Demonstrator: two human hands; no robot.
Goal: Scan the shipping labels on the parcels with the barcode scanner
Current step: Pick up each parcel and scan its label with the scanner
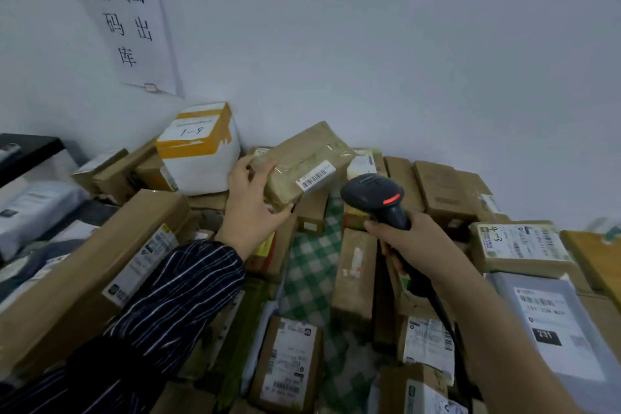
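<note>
1. Landmark: the brown taped parcel (302,158), lifted clear of the heap and tilted up towards you. All places below are read off it.
2. Your left hand (250,203) grips its near-left corner. The fingers (247,163) are curled over the far edge and the thumb is pressed along the near edge.
3. The shipping label (316,175) sits at the parcel's right end, barcode facing up and uncovered, well away from your grip.
4. The barcode scanner (376,195) is just right of and below the parcel. Its head points at the label and a red light shows on its back.
5. The fingers (376,227) of your right hand (403,239) are wrapped round the handle. I cannot tell whether the trigger is pressed.
6. Handling: you carry the parcel one-handed by a corner, so it is likely light. The box looks stiff, but the clear tape wrap is glossy and probably slick, so take a firm grip across the edges. Hold it at the end opposite the label.
7. The scanner is rigid plastic and should be held by the handle only. Its cable (440,306) trails back under your right forearm and could snag on boxes.
8. Left of the parcel, and close to it, is a white parcel with orange tape (201,158). Below it, more parcels lie on a green checked cloth (312,265).
</note>
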